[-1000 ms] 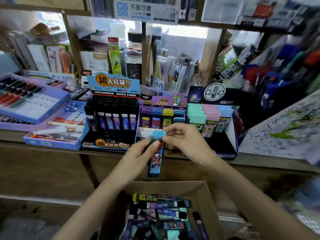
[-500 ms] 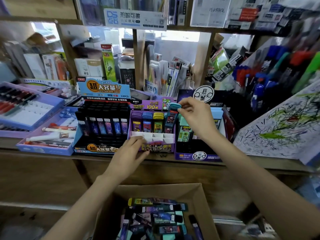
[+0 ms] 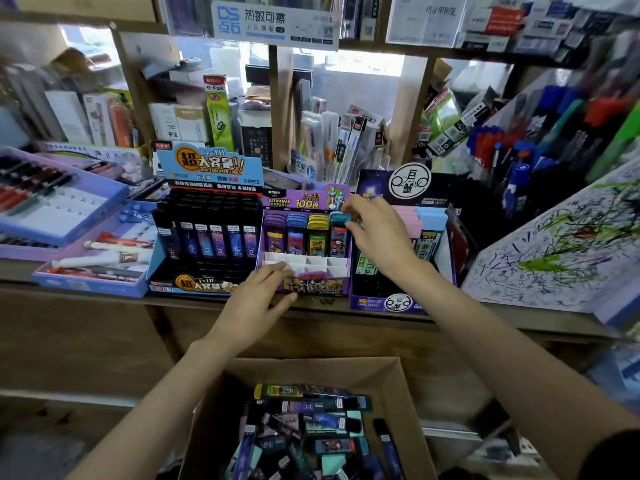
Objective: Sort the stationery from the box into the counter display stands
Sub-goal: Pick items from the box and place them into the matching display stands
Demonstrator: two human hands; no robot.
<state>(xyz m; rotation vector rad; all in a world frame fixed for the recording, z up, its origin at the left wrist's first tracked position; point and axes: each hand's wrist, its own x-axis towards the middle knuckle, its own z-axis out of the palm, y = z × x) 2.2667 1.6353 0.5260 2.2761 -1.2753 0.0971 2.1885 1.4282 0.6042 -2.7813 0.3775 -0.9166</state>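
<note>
Black stand point(image 3: 207, 237) at 10 o'clock | left hand point(image 3: 254, 303), grip loose and flat, fingers resting on the front of the purple stand point(image 3: 313, 284) | teal-capped case point(image 3: 338, 237) upright in its back row, 3 o'clock end slot | right hand point(image 3: 375, 233), grip pinching that cap | box point(image 3: 311, 365) at 6 o'clock, loose cases point(image 3: 311, 420) heaped inside.

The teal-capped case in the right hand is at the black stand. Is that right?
No. The head view shows the teal-capped case in the right hand at the purple stand, in its back row, not at a black one.
</note>
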